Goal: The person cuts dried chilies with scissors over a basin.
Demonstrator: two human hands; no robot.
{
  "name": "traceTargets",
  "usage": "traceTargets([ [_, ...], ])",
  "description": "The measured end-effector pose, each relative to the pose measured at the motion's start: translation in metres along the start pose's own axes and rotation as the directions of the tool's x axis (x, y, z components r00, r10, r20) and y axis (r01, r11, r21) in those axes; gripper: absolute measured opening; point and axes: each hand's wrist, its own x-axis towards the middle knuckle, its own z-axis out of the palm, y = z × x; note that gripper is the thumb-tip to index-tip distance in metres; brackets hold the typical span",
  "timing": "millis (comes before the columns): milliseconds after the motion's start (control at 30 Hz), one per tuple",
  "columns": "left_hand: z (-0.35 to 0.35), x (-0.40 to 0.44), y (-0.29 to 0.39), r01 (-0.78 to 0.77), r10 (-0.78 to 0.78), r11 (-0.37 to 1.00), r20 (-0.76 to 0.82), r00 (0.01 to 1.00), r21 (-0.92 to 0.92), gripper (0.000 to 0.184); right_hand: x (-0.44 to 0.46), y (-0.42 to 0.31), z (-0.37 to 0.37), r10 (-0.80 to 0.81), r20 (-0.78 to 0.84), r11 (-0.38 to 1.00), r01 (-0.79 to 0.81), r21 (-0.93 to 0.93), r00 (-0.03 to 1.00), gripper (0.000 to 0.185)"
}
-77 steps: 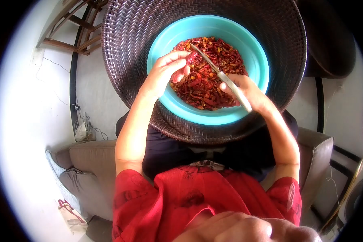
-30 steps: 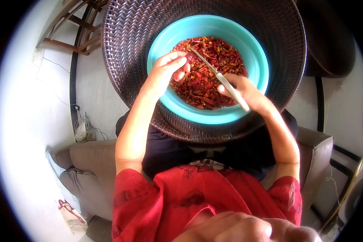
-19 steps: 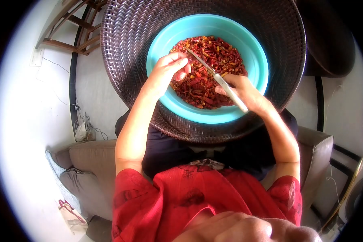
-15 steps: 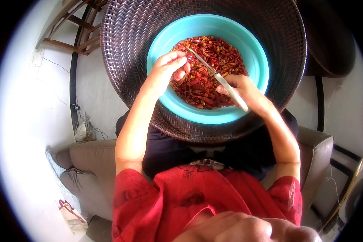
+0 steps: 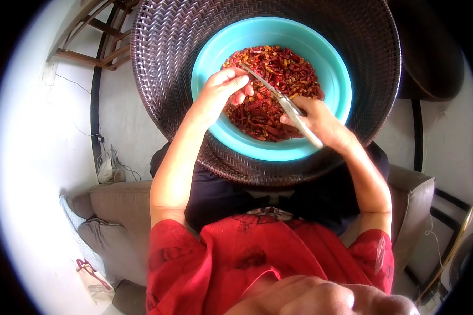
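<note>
Scissors with pale handles (image 5: 298,122) are in my right hand (image 5: 318,122), their blades pointing up and left over the turquoise basin (image 5: 332,79). Close by the blade tips, my left hand (image 5: 225,90) is closed, thumb and fingers pinched together; whatever it holds is mostly hidden and too small to tell. Beneath both hands lies a heap of cut dried red chili pieces (image 5: 268,118) with yellowish seeds in the basin. The basin rests inside a large dark woven basket (image 5: 168,68).
A grey-brown sofa (image 5: 122,205) is around me, with the basket over my lap. At the upper left stands a wooden rack (image 5: 84,59). Cables and a small bag (image 5: 110,172) lie on the floor at left, and a cloth bag (image 5: 95,282) is lower left.
The scissors have shifted slightly left and down, and their handles have spread a little. The dark red chili piece seen earlier at my left fingertips no longer shows clearly.
</note>
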Motion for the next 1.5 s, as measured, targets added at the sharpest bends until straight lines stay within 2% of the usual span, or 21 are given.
traceTargets([
  [133,-0.004,0.001,0.001,-0.033,0.034,0.998,-0.042,0.999,0.045,0.014,0.001,0.008,-0.001,-0.038,-0.048,0.995,0.042,0.09,0.998,0.047],
  [367,-0.001,0.003,-0.001,0.001,-0.002,1.0,-0.044,0.999,-0.016,0.013,-0.001,0.003,-0.002,-0.002,-0.041,0.991,0.007,0.137,0.999,0.05],
  [467,-0.001,0.004,-0.003,0.014,-0.016,0.999,-0.035,0.999,-0.049,0.01,-0.001,0.0,-0.004,0.062,-0.005,0.994,-0.062,0.096,0.998,0.05],
  [567,0.001,0.004,-0.003,0.018,-0.02,0.999,-0.04,0.999,-0.044,0.02,-0.002,-0.004,-0.005,0.122,0.032,0.983,-0.126,0.131,0.992,0.049],
  [733,0.001,0.004,0.0,0.009,-0.018,0.994,-0.081,0.997,-0.109,0.023,0.005,0.011,0.001,-0.004,0.017,0.995,0.002,0.095,1.0,0.066],
  [867,0.003,0.004,-0.002,0.011,-0.017,0.993,-0.051,0.999,-0.115,0.023,0.003,0.002,-0.002,0.0,0.077,0.996,-0.007,0.092,0.997,0.071],
  [933,0.007,0.002,-0.001,-0.009,0.005,0.997,-0.05,0.999,-0.076,0.01,0.004,0.004,0.0,-0.011,0.06,0.999,0.008,0.054,0.998,0.067],
  [1267,0.004,0.005,-0.001,0.03,-0.033,0.998,-0.054,0.998,-0.049,0.009,0.003,0.005,0.001,-0.007,-0.007,0.993,0.007,0.115,1.0,0.056],
  [1333,0.002,0.005,-0.001,0.048,-0.051,0.998,-0.062,0.997,-0.051,0.021,0.0,-0.005,-0.002,0.085,0.054,0.993,-0.088,0.072,0.995,0.047],
  [1367,0.002,0.005,-0.001,0.048,-0.052,0.998,-0.062,0.997,-0.051,0.021,0.0,-0.004,-0.002,0.085,0.054,0.993,-0.089,0.072,0.995,0.047],
  [1433,0.003,0.003,0.002,0.039,-0.042,0.998,-0.076,0.996,-0.047,0.02,0.001,-0.001,-0.001,0.065,0.042,0.991,-0.07,0.117,0.997,0.06],
  [1500,0.003,0.003,0.002,0.039,-0.044,0.998,-0.084,0.995,-0.058,0.02,0.003,0.007,0.002,0.022,0.054,0.987,-0.03,0.157,0.998,0.064],
])
